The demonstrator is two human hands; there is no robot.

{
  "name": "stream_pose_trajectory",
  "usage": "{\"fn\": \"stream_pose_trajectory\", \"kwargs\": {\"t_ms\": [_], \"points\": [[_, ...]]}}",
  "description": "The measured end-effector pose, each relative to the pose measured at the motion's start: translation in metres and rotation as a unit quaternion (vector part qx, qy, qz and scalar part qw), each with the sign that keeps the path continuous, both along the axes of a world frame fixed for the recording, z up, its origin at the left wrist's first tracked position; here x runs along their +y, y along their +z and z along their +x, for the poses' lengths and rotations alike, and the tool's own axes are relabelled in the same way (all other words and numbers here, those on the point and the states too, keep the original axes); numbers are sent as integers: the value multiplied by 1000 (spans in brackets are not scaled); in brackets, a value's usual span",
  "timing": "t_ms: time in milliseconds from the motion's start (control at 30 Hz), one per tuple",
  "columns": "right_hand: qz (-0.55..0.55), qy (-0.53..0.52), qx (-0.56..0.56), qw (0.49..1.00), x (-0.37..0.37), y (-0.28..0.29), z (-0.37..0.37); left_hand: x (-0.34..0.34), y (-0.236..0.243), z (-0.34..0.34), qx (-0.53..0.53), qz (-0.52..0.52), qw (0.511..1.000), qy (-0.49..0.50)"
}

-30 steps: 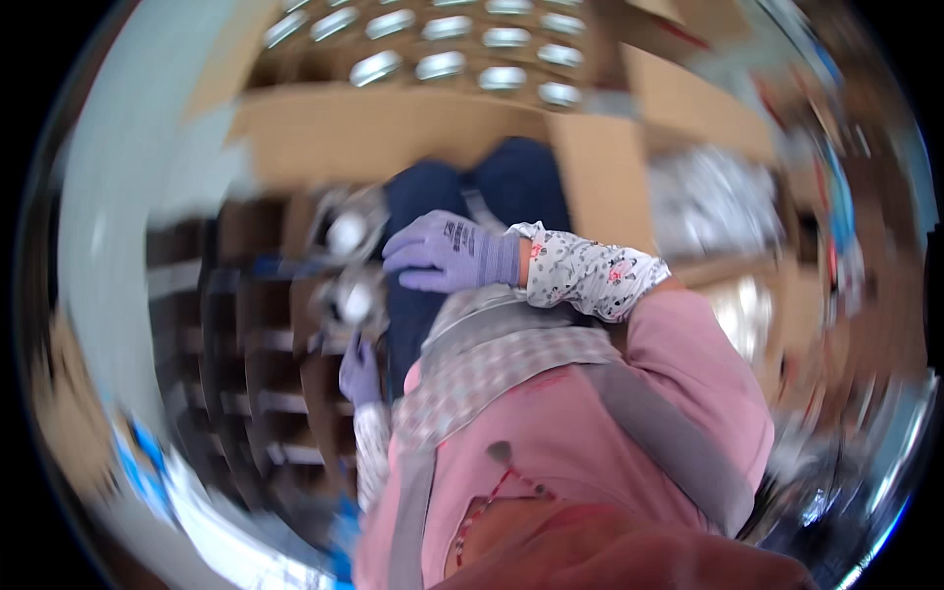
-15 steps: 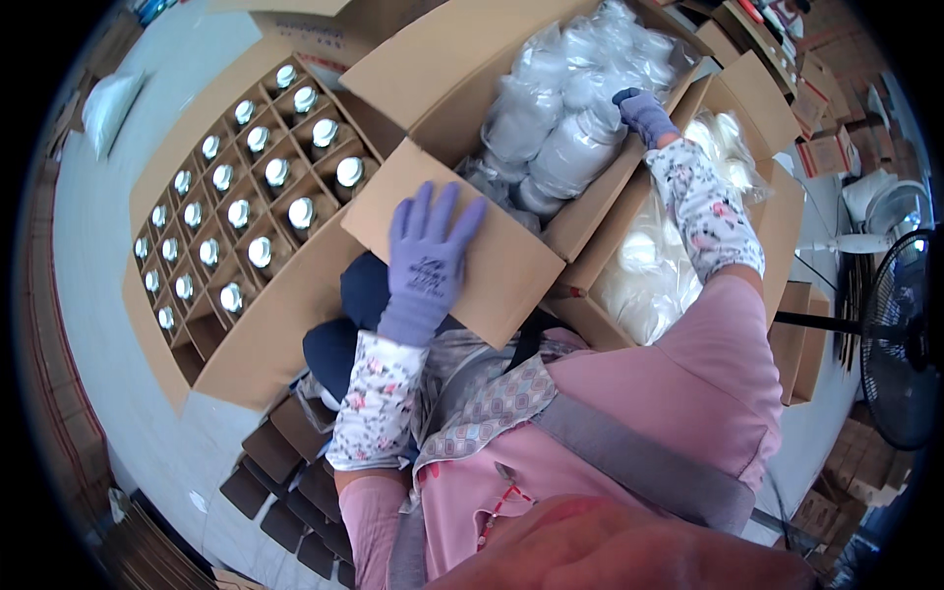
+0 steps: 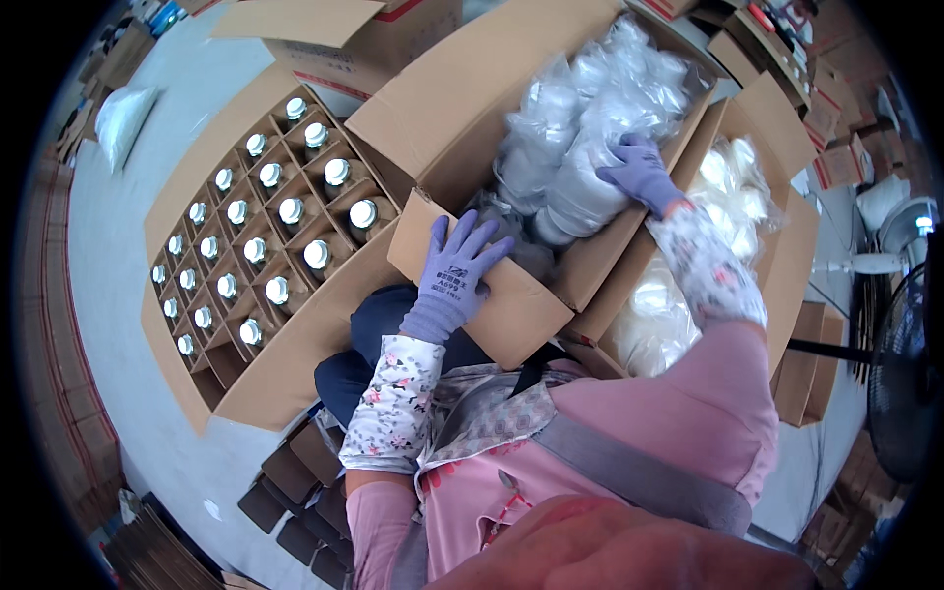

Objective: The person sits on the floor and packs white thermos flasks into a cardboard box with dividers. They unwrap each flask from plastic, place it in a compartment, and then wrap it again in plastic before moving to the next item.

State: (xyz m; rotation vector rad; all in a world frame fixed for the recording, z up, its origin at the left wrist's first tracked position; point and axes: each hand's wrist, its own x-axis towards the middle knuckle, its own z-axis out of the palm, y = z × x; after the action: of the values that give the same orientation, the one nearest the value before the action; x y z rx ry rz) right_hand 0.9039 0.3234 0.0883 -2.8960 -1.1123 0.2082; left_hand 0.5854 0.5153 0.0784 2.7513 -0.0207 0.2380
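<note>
My left hand (image 3: 457,270), in a purple work glove, lies with spread fingers on the near flap (image 3: 511,310) of an open cardboard carton (image 3: 433,98). Inside that carton are clear plastic bags (image 3: 565,128) of rounded, pale containers whose exact kind is hard to see. My right hand (image 3: 641,175), gloved alike, reaches over the carton's right side onto these bags, its thumb and fingers apart. On the left, a divided carton (image 3: 285,383) holds several clear bottles (image 3: 336,173) with silvery white tops, one to a cell.
Another open carton (image 3: 777,211) with bagged white items (image 3: 654,315) adjoins on the right. A black fan (image 3: 900,364) stands farther right. Dark rectangular pieces (image 3: 295,472) lie low on the left. A white bag (image 3: 123,123) is on the floor, and a further carton (image 3: 383,44) stands behind.
My right hand has moved from the carton's right edge inward onto the bagged containers. My left hand stays on the flap, which is now tilted more upright. The whole view has shifted slightly.
</note>
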Motion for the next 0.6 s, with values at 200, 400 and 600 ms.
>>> {"fn": "stream_pose_trajectory", "kwargs": {"t_ms": [200,400,600], "points": [[260,394,18,881,1,194,-94,16,24,-14,-246,-401,875,115],[170,628,291,701,89,208,-199,36,77,-108,-281,-724,630,1],[301,409,492,707,189,90,-315,21,33,-226,-397,-873,277,70]]}}
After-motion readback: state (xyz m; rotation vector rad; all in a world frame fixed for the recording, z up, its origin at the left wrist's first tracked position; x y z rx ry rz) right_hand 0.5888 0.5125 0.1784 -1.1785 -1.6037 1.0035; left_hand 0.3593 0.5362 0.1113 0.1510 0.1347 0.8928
